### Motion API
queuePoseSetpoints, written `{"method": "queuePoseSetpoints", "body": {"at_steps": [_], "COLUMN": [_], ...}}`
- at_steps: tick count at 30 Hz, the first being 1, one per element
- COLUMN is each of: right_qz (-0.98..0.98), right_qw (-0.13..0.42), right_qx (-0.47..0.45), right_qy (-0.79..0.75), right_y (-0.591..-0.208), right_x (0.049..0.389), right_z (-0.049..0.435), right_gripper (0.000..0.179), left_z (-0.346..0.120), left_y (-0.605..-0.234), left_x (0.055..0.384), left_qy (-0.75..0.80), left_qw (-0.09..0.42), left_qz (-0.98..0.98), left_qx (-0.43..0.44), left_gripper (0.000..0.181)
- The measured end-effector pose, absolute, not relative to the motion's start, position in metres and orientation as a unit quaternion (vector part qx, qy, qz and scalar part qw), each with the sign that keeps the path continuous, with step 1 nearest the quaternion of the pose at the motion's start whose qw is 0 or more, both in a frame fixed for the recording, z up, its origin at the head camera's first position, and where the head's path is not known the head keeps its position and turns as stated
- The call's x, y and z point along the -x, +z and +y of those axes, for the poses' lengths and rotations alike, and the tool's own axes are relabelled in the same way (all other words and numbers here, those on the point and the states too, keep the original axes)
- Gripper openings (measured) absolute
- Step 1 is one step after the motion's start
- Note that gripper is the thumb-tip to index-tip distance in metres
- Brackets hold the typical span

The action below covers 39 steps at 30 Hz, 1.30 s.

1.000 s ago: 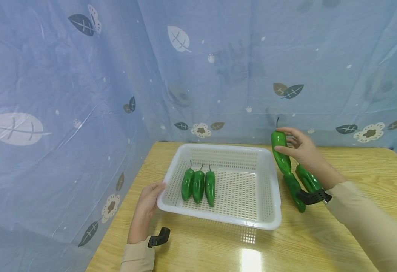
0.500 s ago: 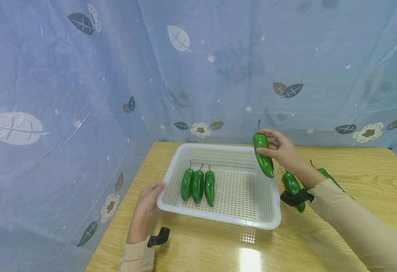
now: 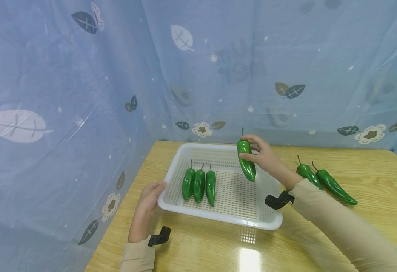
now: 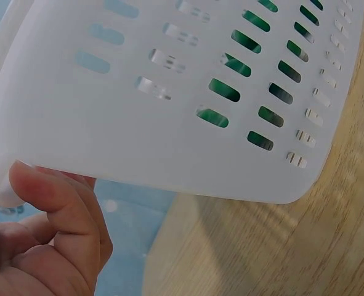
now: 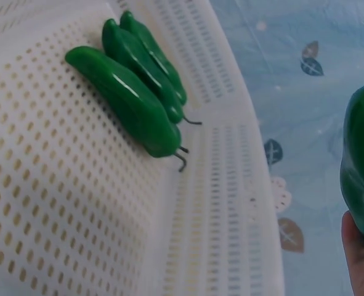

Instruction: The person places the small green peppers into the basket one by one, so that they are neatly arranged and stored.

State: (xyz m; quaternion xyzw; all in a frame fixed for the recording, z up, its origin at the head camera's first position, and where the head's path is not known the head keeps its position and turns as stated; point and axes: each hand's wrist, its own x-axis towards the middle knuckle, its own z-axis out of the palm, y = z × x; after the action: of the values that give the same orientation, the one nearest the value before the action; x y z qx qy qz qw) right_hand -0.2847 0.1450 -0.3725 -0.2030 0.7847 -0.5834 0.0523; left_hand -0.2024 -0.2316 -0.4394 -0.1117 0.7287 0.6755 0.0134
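Observation:
In the head view my right hand [image 3: 263,158] pinches a green chili pepper [image 3: 246,162] by its upper part, over the right half of a white plastic basket [image 3: 219,218]. The pepper's stem points up and its tip hangs down inside the rim line. My left hand [image 3: 148,197] grips the basket's left rim; the left wrist view shows that thumb [image 4: 52,191] against the basket's corner. Three green peppers [image 3: 199,186] lie side by side in the left part of the basket, stems toward the back. At the right wrist view's edge the held pepper [image 5: 361,160] is partly cut off.
Two more green peppers lie on the wooden table [image 3: 365,170] right of the basket: one pepper [image 3: 308,174] partly behind my right sleeve, the other pepper [image 3: 334,186] slanting beside it. A blue patterned curtain [image 3: 219,83] hangs behind and to the left.
My right hand has carried the pepper leftward from beyond the basket's right side to above its inside. Two peppers on the table have come into fuller view. The left hand stays at the rim.

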Motion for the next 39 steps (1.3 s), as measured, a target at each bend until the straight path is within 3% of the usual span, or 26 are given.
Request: {"method": "queuePoseSetpoints", "body": {"at_steps": [23,39], "right_qz": [0.824,0.856], "right_qw": [0.092,0.082], "right_qx": [0.17,0.146], "right_qy": [-0.532,-0.489], "right_y": [-0.397,-0.411], "right_x": [0.289,0.288], "right_z": [0.09,0.066], "right_gripper": [0.055,0.055], "left_z": [-0.23,-0.231], "left_y": [-0.439,-0.437], "left_x": [0.203,0.202], "left_qy": [0.668,0.67], "left_qw": [0.017,0.019], "left_qz": [0.735,0.734], "left_qx": [0.116,0.106], "left_gripper": [0.043,0.044]}}
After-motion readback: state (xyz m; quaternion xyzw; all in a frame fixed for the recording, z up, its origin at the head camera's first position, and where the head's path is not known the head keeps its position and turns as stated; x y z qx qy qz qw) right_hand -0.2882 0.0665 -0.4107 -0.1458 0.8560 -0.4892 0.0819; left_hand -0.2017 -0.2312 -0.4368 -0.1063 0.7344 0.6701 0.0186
